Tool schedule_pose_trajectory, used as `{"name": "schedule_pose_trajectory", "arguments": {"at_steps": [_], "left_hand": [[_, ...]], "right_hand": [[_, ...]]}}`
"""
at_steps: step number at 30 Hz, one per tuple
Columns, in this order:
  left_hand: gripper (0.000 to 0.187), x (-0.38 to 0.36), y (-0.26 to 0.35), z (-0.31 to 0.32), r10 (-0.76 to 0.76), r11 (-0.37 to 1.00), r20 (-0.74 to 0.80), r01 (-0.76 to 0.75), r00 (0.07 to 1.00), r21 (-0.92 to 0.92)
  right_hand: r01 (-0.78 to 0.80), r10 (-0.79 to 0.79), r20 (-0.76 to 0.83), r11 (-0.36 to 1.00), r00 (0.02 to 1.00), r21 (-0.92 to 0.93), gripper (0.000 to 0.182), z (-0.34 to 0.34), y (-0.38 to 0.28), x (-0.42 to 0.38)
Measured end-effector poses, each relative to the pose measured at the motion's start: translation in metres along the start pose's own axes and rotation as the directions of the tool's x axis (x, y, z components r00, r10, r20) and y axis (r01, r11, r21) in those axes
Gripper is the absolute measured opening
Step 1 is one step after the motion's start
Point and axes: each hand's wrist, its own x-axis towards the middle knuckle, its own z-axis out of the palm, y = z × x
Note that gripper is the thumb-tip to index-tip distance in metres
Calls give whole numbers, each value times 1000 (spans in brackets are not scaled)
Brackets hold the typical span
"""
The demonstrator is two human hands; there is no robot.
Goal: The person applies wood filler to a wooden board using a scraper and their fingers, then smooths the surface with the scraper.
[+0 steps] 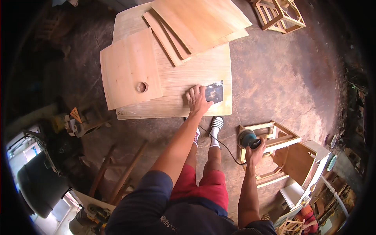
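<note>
My left hand (pixel 198 100) rests on the pale wooden board (pixel 176 84) with its fingers apart. Its index finger and thumb are right at the left edge of a dark, dust-streaked sheet of sandpaper (pixel 214 92), which lies near the board's right side. Down to the right, my right hand (pixel 255 152) is wrapped round the black end of a teal power sander (pixel 246 138). The sander overlaps the corner of a small wooden frame (pixel 284 137) in this view, and a black cord (pixel 225 148) runs from near it toward my feet.
Several thin wooden panels (pixel 203 19) lie fanned at the board's far end. A separate panel with a round hole (pixel 127 70) lies at its left. Another wooden frame (pixel 279 15) stands on the floor at top right. A brown panel (pixel 293 162) leans at the right.
</note>
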Motion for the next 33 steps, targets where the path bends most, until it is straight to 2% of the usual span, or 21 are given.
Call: {"name": "schedule_pose_trajectory", "arguments": {"at_steps": [5,9,10,13,14,17,18,19,21,22,25,33], "left_hand": [[75,-3,7,7,-31,999,-48,32,998,16],[76,7,13,2,-101,990,36,97,994,107],[67,10,14,0,-81,992,-6,81,997,100],[56,15,11,-4,0,1000,-42,0,999,0],[36,15,11,-5,39,993,-86,-49,996,-111],[21,-1,35,-40,78,931,89,-40,993,-364],[13,-10,37,-42,249,912,-150,-284,957,-297],[13,-18,41,-51,368,882,-263,-424,892,-205],[12,-31,51,-75,586,765,-445,-643,677,29],[16,-36,54,-84,623,736,-480,-671,617,91],[20,-50,64,-98,638,714,-559,-678,529,173],[22,-70,81,-138,612,708,-693,-654,380,266]], "right_hand": [[-71,69,54,997,996,36,74,7,37,-11],[-78,72,83,994,994,71,76,11,38,-15],[-87,78,95,992,992,87,77,13,36,-14],[-82,68,116,989,991,120,76,16,28,-9],[-68,51,124,988,991,137,76,16,28,-7],[-38,18,119,986,993,164,75,14,26,1],[-24,6,105,986,994,166,75,13,25,3],[-7,-9,92,986,996,168,75,12,22,6],[-35,17,114,987,993,158,76,9,18,9],[-27,10,112,987,994,158,76,9,17,10],[-21,4,119,989,993,146,77,7,20,12],[-36,21,201,997,979,69,77,1,21,22]]}}
